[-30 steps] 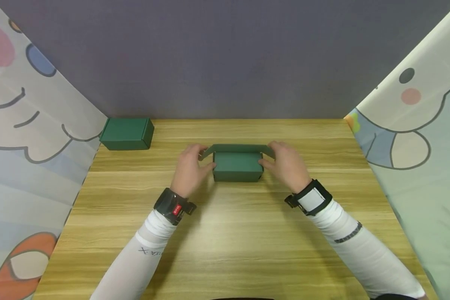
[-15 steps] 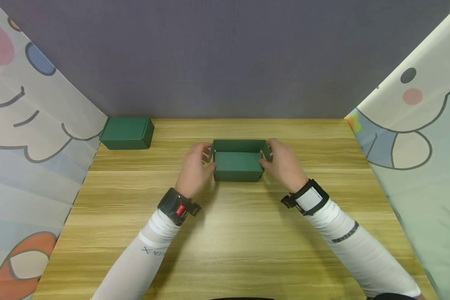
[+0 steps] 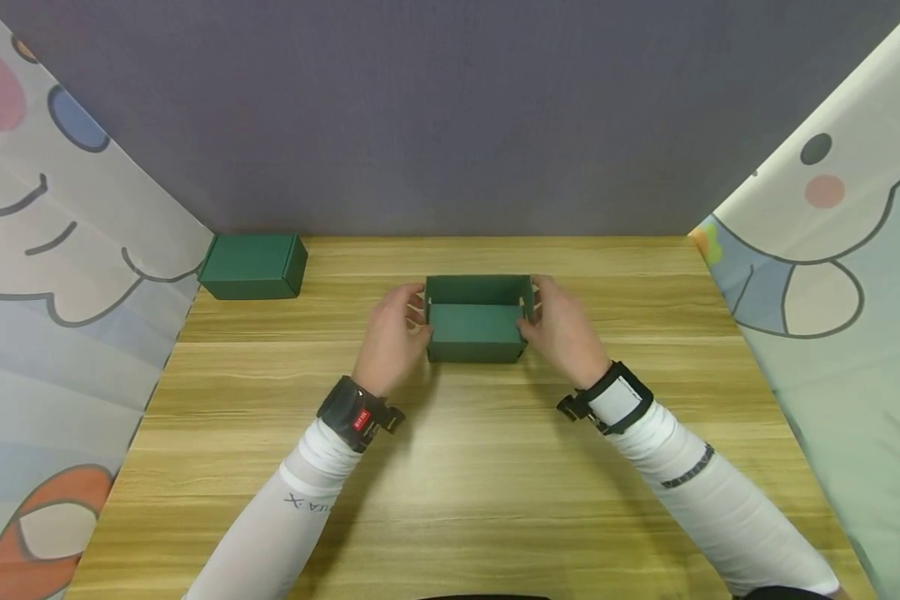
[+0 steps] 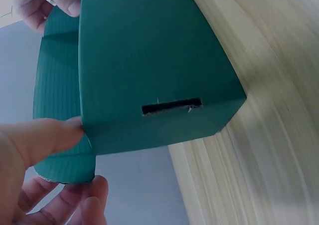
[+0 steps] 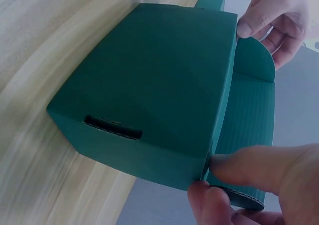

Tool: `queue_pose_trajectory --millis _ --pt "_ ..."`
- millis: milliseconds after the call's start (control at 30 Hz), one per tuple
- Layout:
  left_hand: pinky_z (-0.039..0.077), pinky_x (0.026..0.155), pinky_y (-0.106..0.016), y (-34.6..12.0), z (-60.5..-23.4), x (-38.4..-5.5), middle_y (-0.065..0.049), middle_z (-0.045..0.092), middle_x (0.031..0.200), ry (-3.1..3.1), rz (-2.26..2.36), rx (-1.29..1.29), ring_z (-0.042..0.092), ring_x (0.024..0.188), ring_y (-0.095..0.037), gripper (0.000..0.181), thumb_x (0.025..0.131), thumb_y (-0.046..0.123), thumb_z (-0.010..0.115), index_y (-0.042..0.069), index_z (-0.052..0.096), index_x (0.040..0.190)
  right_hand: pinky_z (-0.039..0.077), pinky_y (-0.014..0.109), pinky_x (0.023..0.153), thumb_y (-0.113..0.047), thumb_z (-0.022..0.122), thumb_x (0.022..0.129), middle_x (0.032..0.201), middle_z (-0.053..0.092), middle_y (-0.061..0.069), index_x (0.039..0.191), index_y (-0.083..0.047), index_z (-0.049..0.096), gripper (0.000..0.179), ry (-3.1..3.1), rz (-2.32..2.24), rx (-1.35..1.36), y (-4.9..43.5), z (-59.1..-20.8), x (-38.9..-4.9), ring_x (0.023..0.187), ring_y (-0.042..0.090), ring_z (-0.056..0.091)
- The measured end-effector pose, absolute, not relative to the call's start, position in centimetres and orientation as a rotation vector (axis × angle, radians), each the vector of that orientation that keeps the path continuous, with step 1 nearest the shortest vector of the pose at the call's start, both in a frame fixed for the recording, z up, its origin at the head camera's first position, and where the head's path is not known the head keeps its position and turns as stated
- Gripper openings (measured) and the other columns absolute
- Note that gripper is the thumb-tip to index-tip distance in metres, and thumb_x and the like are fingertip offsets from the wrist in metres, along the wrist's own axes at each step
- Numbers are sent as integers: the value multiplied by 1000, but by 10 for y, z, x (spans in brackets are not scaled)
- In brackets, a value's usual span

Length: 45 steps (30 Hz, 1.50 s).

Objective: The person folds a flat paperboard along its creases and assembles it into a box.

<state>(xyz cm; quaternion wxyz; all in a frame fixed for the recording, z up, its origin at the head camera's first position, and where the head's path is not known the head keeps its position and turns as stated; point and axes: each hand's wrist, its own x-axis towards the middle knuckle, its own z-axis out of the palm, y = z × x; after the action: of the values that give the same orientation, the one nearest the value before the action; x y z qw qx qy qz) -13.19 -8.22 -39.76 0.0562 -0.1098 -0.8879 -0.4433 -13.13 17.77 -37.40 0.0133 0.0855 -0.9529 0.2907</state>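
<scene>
A small green cardboard box (image 3: 475, 325) sits on the wooden table, its front and top panels facing me. A flap (image 3: 478, 289) stands up behind the top panel, with side tabs folded forward at both ends. My left hand (image 3: 393, 337) pinches the left end, thumb at the box edge and fingertips behind a rounded tab (image 4: 67, 168). At the right end, my right hand (image 3: 565, 333) does the same, its thumb on the edge and fingers around the other tab (image 5: 241, 198). Along the box's front edge, each wrist view shows a narrow slot (image 4: 172, 107). The inside is hidden.
Another green box (image 3: 251, 267), closed, stands at the table's back left corner. A grey panel (image 3: 450, 117) rises behind the table (image 3: 450, 483). Cartoon-printed sheets (image 3: 817, 275) flank both sides.
The back flap has swung up and its side tabs have come inward from their outward splay. Both hands have moved slightly inward with the tabs. The far box has stayed put.
</scene>
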Motion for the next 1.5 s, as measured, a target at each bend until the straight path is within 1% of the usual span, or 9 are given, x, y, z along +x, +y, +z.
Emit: queue_pose_trajectory --millis 167,467,633,800,1067,1267,1500 --pt "61 88 -41 -82 -399 -131 -18 68 120 -2676 -1327 -349 72 97 -29 60 85 -7 73 -3 55 142 60 42 71 -6 73 92 114 70 22 154 6 38 72 -2953 902 265 178 -376 -129 91 30 70" --pt "63 84 -40 -81 -399 -130 -19 68 121 -2668 -1333 -354 72 96 -31 61 85 -10 72 -3 54 143 58 41 67 -7 73 92 119 72 22 156 2 37 75 -2947 845 257 174 -375 -125 87 28 72" --pt "63 84 -40 -80 -400 -129 -19 67 123 -2663 -1341 -357 72 97 -30 62 85 -10 72 -3 54 144 58 41 66 -8 72 93 120 73 21 157 1 37 74 -2943 814 243 174 -377 -124 90 29 74" --pt "63 84 -40 -80 -399 -129 -20 68 121 -2657 -1336 -363 72 97 -30 60 86 -10 72 -4 55 143 57 40 63 -9 72 93 120 73 20 157 0 38 73 -2938 805 241 174 -378 -124 87 29 74" --pt "63 84 -39 -81 -400 -130 -19 70 120 -2667 -1298 -361 73 97 -30 56 87 -8 73 -4 57 140 58 41 64 -9 72 93 119 74 20 155 -1 40 70 -2931 821 249 175 -379 -124 86 29 74" --pt "64 84 -40 -80 -399 -130 -19 70 120 -2664 -1289 -362 74 96 -30 56 86 -8 73 -4 57 140 60 44 71 -7 72 93 121 73 22 155 -1 39 70 -2919 880 261 177 -380 -123 94 31 74" --pt "64 83 -39 -79 -400 -130 -19 70 119 -2659 -1282 -368 74 96 -30 54 86 -9 72 -5 58 138 59 43 73 -4 69 94 122 72 24 155 2 39 68 -2905 953 273 179 -380 -123 97 31 72"
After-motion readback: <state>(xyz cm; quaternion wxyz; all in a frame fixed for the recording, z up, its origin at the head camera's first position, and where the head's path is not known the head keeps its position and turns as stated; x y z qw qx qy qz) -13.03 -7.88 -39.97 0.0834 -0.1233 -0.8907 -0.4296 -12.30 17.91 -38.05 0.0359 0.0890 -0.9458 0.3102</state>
